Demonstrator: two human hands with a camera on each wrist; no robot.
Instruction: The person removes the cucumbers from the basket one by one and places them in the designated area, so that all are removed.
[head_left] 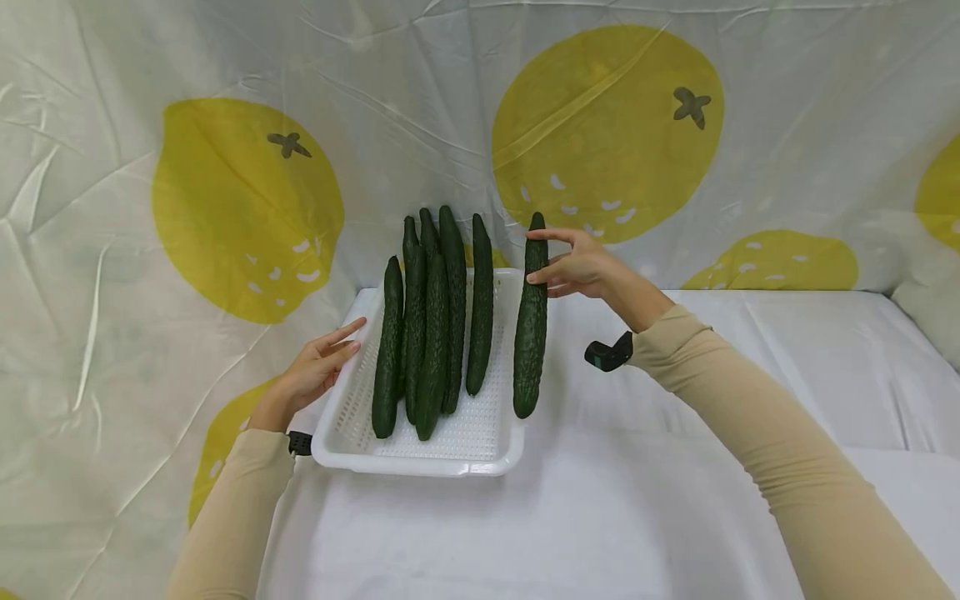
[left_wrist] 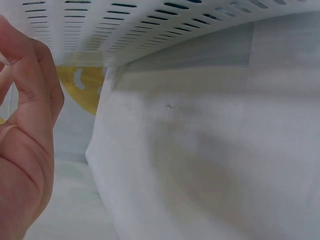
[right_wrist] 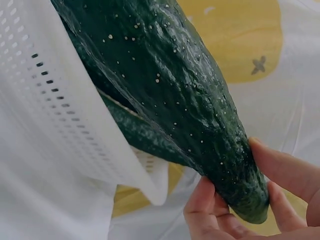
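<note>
My right hand [head_left: 581,265] pinches a cucumber [head_left: 531,342] near its upper end, thumb on one side and fingers on the other. That cucumber hangs almost upright over the right rim of a white plastic basket [head_left: 420,465]. Close up in the right wrist view, the thumb and fingers of the right hand [right_wrist: 295,195] press against the cucumber's tapered tip [right_wrist: 250,200]. Several more dark green cucumbers [head_left: 431,358] lie lengthwise in the basket, one apart from the rest. My left hand [head_left: 318,371] is at the basket's left side, its fingers extended along the rim; contact is hard to tell.
A white cloth [head_left: 600,500] covers the table around the basket. Behind and to the left hangs a pale curtain [head_left: 405,100] printed with yellow lemons. Each wrist bears a small black device, such as the one [head_left: 609,353] by the right sleeve.
</note>
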